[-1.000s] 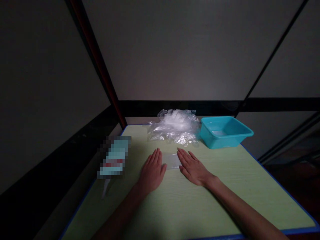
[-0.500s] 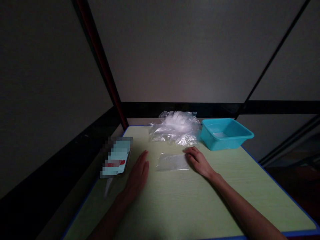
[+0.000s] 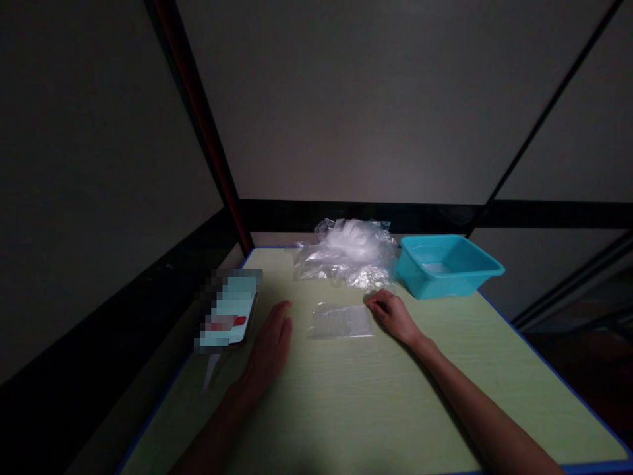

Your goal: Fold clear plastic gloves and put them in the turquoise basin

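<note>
A small clear plastic bag [image 3: 341, 321] lies flat on the pale green table. At its upper right corner, my right hand [image 3: 394, 315] is closed in a pinch, thumb and fingertips together against the bag's edge. To the left of the bag rests my left hand [image 3: 271, 340], fingers stretched out and holding nothing. A phone [image 3: 236, 300], partly blurred by pixels, is beside that hand with its lit screen facing up. Behind the small bag, a heap of crumpled clear plastic bags [image 3: 346, 251] covers the back of the table.
A turquoise plastic basin [image 3: 440, 284] stands at the back right, near the table edge. The table [image 3: 395, 409] has a blue rim and meets a wall panel [image 3: 356, 99] behind. A pale strip [image 3: 211, 371] lies below the phone.
My right hand's fingers have drawn together into a pinch at the bag's corner, where they lay looser over its right edge before. My left hand has hardly moved.
</note>
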The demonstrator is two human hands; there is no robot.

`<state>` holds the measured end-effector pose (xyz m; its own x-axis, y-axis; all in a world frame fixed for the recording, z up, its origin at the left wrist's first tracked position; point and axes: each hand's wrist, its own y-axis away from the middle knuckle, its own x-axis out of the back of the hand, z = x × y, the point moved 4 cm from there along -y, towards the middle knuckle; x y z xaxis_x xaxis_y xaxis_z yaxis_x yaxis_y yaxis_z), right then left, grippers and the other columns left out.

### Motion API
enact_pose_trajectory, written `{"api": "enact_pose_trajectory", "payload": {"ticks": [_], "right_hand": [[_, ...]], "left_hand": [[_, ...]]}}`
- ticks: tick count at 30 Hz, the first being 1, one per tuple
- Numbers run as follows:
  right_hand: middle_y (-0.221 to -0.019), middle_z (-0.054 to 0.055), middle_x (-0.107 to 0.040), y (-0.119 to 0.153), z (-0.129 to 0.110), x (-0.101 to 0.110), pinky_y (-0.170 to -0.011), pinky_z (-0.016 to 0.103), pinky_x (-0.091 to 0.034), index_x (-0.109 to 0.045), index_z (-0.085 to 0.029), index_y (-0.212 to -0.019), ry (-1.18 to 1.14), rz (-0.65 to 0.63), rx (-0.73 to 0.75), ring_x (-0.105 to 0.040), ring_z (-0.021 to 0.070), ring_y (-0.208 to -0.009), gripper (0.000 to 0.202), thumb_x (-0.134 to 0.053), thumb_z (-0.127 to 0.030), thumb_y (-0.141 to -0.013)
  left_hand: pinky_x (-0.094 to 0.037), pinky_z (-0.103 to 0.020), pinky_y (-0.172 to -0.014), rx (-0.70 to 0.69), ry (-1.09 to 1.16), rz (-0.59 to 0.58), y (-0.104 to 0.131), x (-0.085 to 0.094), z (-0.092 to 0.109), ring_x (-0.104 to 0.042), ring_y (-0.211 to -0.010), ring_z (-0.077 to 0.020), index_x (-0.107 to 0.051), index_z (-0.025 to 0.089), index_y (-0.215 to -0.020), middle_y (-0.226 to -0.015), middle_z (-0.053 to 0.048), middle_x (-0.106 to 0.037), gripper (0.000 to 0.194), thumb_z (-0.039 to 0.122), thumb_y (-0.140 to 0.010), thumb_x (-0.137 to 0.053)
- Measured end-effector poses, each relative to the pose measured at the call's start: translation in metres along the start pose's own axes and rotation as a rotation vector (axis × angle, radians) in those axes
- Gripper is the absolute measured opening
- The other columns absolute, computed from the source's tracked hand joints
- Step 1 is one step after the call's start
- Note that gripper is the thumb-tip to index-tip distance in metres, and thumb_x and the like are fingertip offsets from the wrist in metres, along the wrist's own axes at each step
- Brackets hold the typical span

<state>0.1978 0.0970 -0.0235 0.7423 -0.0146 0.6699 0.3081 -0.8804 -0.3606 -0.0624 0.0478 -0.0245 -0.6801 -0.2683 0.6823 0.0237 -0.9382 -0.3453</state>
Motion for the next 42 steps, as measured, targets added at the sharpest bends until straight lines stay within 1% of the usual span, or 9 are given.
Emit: {"api": "enact_pose_trajectory", "payload": {"ticks": [3,6,10,16,22,26,29,34,42], "right_hand": [[-0.072,0.006,-0.057,0.0,-0.002,0.002,-0.065,0.029,-0.042,-0.061,-0.015,-0.072,-0.005,-0.014,-0.006,-0.053,0.0175,-0.07,0.018,-0.046,-0.02,-0.08],[-0.074,0.007,-0.058,0.0,-0.004,0.004,-0.066,0.029,-0.042,-0.061,-0.014,-0.073,-0.016,-0.042,-0.013,-0.054,0.0179,-0.072,0.019,-0.046,-0.022,-0.08],[-0.074,0.007,-0.06,0.001,-0.006,0.009,-0.064,0.029,-0.042,-0.063,-0.013,-0.073,-0.036,-0.118,-0.025,-0.054,0.0175,-0.069,0.02,-0.046,-0.023,-0.08],[-0.066,0.005,-0.063,0.009,-0.009,0.013,-0.053,0.024,-0.042,-0.065,-0.011,-0.072,-0.113,-0.34,-0.032,-0.055,0.0145,-0.059,0.022,-0.047,-0.023,-0.078],[-0.071,0.003,-0.065,0.023,-0.021,0.012,-0.059,0.023,-0.044,-0.068,-0.013,-0.079,-0.215,-0.593,-0.019,-0.057,0.0131,-0.064,0.022,-0.052,-0.027,-0.078],[-0.075,0.003,-0.065,0.032,-0.035,0.01,-0.061,0.022,-0.044,-0.069,-0.013,-0.083,-0.273,-0.749,-0.013,-0.057,0.0119,-0.066,0.021,-0.054,-0.027,-0.078],[-0.079,0.004,-0.065,0.038,-0.044,0.007,-0.062,0.022,-0.045,-0.068,-0.013,-0.088,-0.333,-0.833,-0.009,-0.058,0.0118,-0.069,0.021,-0.055,-0.027,-0.079],[-0.079,0.003,-0.065,0.041,-0.047,0.003,-0.06,0.022,-0.045,-0.068,-0.015,-0.092,-0.344,-0.855,-0.01,-0.058,0.0111,-0.067,0.021,-0.055,-0.025,-0.079],[-0.079,0.004,-0.065,0.04,-0.051,0.005,-0.058,0.021,-0.044,-0.067,-0.013,-0.095,-0.299,-0.843,0.036,-0.057,0.0116,-0.067,0.022,-0.054,-0.023,-0.08]], "left_hand": [[-0.032,-0.04,-0.098,-0.004,0.002,0.004,0.0,0.001,0.0,-0.047,-0.11,-0.0209,-0.047,0.013,-0.11,-0.115,-0.012,-0.053,0.037,0.028,-0.083,-0.027],[-0.033,-0.04,-0.097,-0.008,0.003,0.003,0.0,0.002,0.001,-0.048,-0.109,-0.021,-0.047,0.013,-0.11,-0.114,-0.012,-0.053,0.037,0.028,-0.083,-0.028],[-0.034,-0.039,-0.097,-0.009,-0.005,0.004,0.0,0.003,0.001,-0.049,-0.108,-0.0212,-0.047,0.013,-0.109,-0.113,-0.012,-0.053,0.036,0.029,-0.083,-0.028],[-0.036,-0.039,-0.095,-0.009,-0.037,-0.003,-0.001,0.003,0.003,-0.049,-0.108,-0.0221,-0.047,0.01,-0.109,-0.112,-0.014,-0.054,0.037,0.028,-0.083,-0.028],[-0.041,-0.039,-0.089,-0.08,-0.095,0.026,0.0,0.005,0.009,-0.054,-0.1,-0.0233,-0.05,0.011,-0.104,-0.103,-0.014,-0.059,0.033,0.025,-0.078,-0.034],[-0.046,-0.035,-0.081,-0.154,-0.114,-0.004,0.006,0.005,0.015,-0.06,-0.088,-0.0203,-0.053,0.017,-0.095,-0.093,-0.007,-0.064,0.026,0.02,-0.077,-0.035],[-0.047,-0.033,-0.08,-0.233,-0.137,-0.041,0.009,0.004,0.021,-0.061,-0.085,-0.0194,-0.055,0.019,-0.093,-0.089,-0.005,-0.065,0.026,0.018,-0.077,-0.035],[-0.045,-0.033,-0.085,-0.332,-0.14,-0.108,0.011,-0.001,0.027,-0.059,-0.093,-0.0193,-0.056,0.019,-0.098,-0.095,-0.006,-0.065,0.029,0.018,-0.078,-0.035],[-0.04,-0.035,-0.092,-0.306,-0.151,-0.165,0.008,-0.008,0.027,-0.053,-0.103,-0.02,-0.043,0.017,-0.117,-0.111,-0.007,-0.059,0.039,0.016,-0.078,-0.037]]}}
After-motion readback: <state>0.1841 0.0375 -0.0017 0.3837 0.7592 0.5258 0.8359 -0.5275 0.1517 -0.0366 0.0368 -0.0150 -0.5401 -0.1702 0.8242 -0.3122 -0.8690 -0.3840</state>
